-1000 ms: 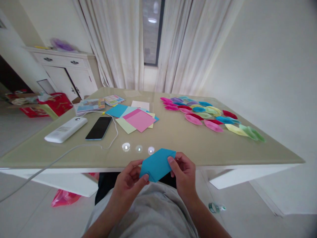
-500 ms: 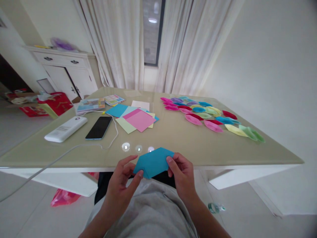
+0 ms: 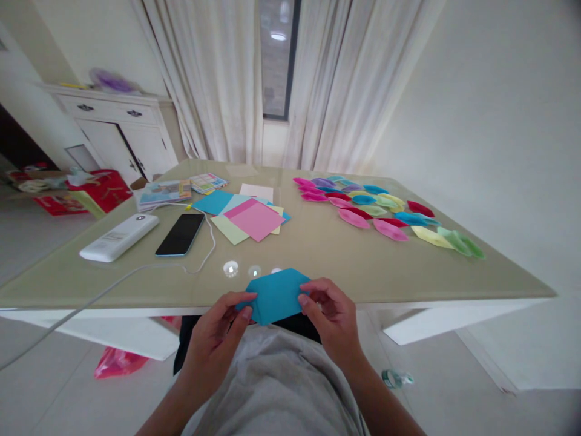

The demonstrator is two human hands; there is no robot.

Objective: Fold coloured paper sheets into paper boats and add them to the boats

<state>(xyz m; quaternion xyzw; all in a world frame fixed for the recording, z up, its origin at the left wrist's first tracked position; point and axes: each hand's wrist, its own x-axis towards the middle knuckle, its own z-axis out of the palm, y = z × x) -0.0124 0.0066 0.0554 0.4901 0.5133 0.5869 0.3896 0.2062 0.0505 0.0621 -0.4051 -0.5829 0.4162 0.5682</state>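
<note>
A blue folded paper (image 3: 278,295) with angled corners is held between both hands at the table's front edge, above the lap. My left hand (image 3: 222,324) pinches its left end between thumb and index finger. At the right end, the thumb and fingers of my right hand (image 3: 331,312) close on the paper. Flat square sheets in pink (image 3: 255,219), blue (image 3: 214,202) and pale green (image 3: 231,230) overlap beyond the hands. Many folded, leaf-shaped papers (image 3: 363,200) in several colours lie in rows on the right of the table.
A black phone (image 3: 180,235), a white device (image 3: 120,237) and a white cable (image 3: 136,268) lie on the left of the table (image 3: 308,260). Booklets (image 3: 164,194) sit behind them. On the floor are a pink bag (image 3: 118,362) and a bottle (image 3: 396,379).
My left hand has shifted slightly left, its index finger now on the paper. My right thumb and fingers have moved inward on the paper, which is turned to a flatter angle.
</note>
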